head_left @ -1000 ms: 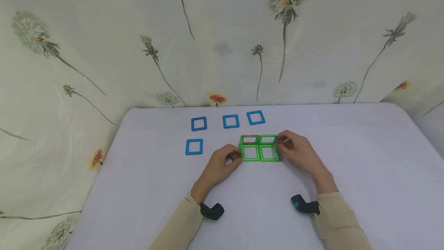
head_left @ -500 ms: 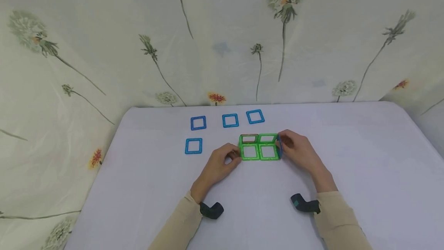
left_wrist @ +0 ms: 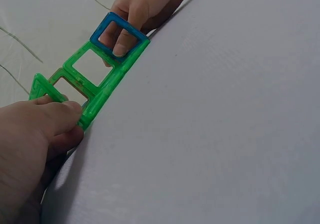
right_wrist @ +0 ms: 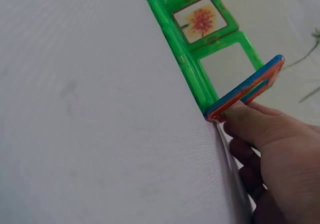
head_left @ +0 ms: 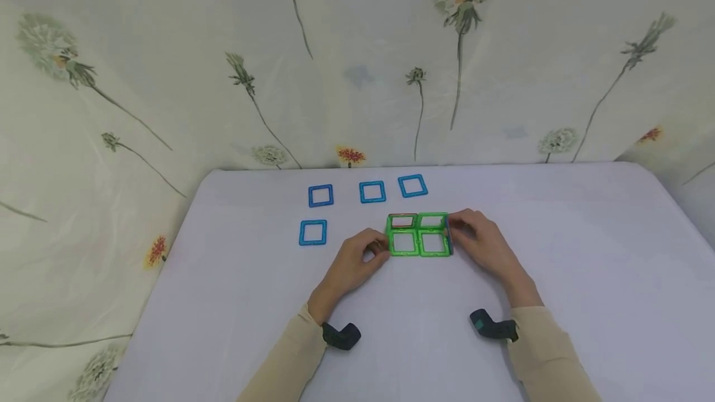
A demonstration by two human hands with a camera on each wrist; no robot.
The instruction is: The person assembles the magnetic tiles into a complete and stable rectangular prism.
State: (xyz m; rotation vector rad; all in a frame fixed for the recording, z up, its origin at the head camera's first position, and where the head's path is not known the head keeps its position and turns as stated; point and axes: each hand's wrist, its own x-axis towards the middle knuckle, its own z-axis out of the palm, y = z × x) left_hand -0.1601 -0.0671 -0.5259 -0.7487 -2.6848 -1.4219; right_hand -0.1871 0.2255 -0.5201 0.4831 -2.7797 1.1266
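Green square magnetic tiles form a small open box on the white table. Two base tiles lie flat side by side, and two back tiles stand along their far edge, the left one with a reddish rim. My left hand pinches an upright green end tile at the box's left side. At the right end, my right hand holds a blue square tile upright against the base's edge. Through its window a finger shows in the left wrist view. Seen from the right wrist, its outer face looks orange-red, with my thumb on it.
Apart from the box lie several loose blue square tiles: three in a row near the table's far edge, including a left one, and another nearer. A flower-printed cloth hangs behind the table.
The blue tile leaned outward half a second ago and now stands more upright at the box's right end, as the right fingers shift slightly on it. The left hand has stayed in place.
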